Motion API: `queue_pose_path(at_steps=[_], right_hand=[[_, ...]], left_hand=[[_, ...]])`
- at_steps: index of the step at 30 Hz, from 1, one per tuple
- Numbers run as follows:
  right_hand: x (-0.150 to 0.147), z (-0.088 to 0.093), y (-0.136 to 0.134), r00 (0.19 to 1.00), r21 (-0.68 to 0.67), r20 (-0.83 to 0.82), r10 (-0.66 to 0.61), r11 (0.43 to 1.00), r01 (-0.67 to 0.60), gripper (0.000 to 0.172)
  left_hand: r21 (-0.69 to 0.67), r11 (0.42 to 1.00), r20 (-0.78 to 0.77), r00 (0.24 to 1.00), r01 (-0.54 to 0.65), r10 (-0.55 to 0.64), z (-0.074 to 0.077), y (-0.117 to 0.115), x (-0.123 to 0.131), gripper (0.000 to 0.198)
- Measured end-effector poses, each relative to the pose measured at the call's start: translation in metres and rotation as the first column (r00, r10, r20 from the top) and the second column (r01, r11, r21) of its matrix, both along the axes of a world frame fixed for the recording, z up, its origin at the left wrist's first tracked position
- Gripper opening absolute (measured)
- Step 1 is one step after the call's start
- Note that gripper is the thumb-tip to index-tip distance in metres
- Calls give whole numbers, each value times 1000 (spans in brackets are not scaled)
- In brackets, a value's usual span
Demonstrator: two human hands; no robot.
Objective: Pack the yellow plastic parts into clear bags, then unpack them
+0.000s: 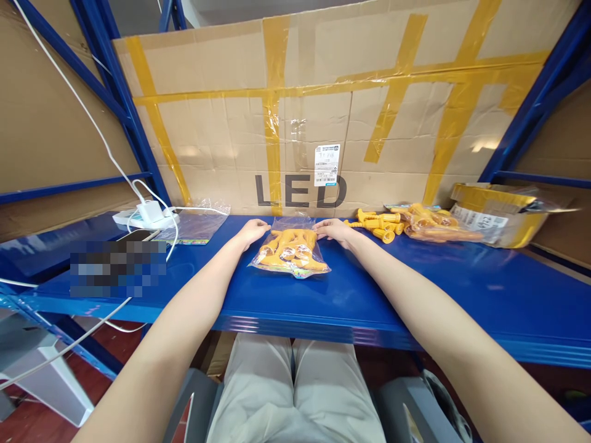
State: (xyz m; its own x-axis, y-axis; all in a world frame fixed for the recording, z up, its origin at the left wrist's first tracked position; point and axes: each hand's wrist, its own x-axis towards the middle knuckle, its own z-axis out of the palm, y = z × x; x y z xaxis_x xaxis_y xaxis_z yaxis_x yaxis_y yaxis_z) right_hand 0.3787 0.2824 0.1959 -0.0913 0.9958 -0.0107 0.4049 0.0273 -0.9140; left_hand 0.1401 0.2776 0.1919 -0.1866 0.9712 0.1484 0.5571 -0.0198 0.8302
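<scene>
Pinching bag [292, 251] edge: right hand [336, 231] | left hand [253, 232] at corner, grip unclear | carton [321, 120] reads "LED" | barcode label [327, 165] illegible

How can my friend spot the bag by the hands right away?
Find the big cardboard sheet with the LED letters, then the blue shelf in front. Below those letters lies a clear bag of yellow pieces. Another bag lies off to the right, but yours is between the left hand and right hand.
</scene>
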Motion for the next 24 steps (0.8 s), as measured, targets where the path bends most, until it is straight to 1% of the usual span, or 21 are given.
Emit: queue_pose_path(at_steps=[1,3,6,11,15,17,21,24], right_hand=[[0,0,0,1000,5,-7,29,1000,-29,11],[-1,-1,0,997,5,-22,75,997,-75,11],[-1,-2,2,993,-7,-49,108,994,-108,9],[-1,-2,1,978,-58,-169,122,989,-134,13],[-4,0,-2,967,-110,-233,100,986,-128,13],[-6,0,-4,964,-131,-253,79,985,-115,16],[-7,0,-4,965,-141,-257,57,985,-96,21],[-8,-2,-2,969,-145,-242,47,986,-84,23]], left_hand=[[-3,1000,-16,1000,-7,7,-1,0,-1,12],[-23,1000,-46,999,-12,11,-2,0,-3,18],[-38,999,-75,997,-29,27,-3,1,-4,24],[-34,999,-41,999,-4,3,-4,2,-5,17],[-52,999,-13,1000,-10,10,-1,1,-5,14],[-57,998,52,999,10,-7,1,0,-5,15],[-71,989,265,958,129,-106,2,-1,-4,20],[-63,986,351,928,154,-122,0,1,-4,21]])
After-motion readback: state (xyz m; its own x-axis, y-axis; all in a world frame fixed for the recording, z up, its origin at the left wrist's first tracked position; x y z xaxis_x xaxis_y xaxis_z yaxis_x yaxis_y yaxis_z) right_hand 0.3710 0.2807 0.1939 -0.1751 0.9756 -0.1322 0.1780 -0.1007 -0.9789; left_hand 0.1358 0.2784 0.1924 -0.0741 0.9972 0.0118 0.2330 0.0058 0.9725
